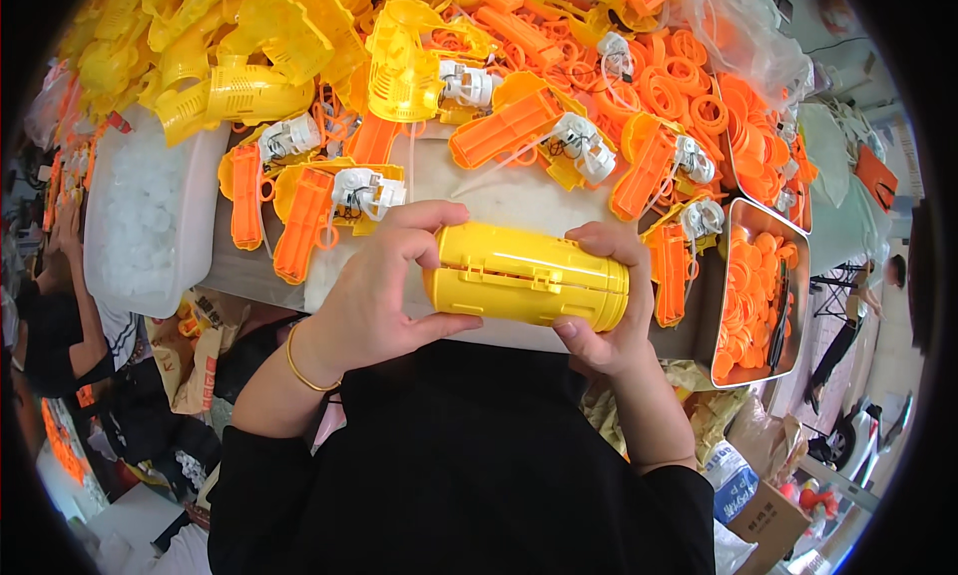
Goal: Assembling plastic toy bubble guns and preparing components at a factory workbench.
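Note:
Between both hands I hold a yellow plastic cylinder-shaped housing point(529, 274) lengthwise, a seam with small catches running along it. My left hand point(384, 281) grips its left end, thumb below and fingers above. My right hand point(614, 295) wraps the ringed right end, thumb at the lower edge. Just beyond my hands, on the table, lie several partly assembled units with orange battery-box-like parts point(302, 226) and white motor-like modules point(367, 191). One such orange part point(667, 274) lies close to my right hand.
Yellow shells point(264, 36) pile up at the far left; orange rings point(671, 81) heap at the far right. A white tub point(150, 216) of translucent pieces stands left. On the right, a metal tray point(720, 350) holds orange discs and dark tweezers point(779, 320).

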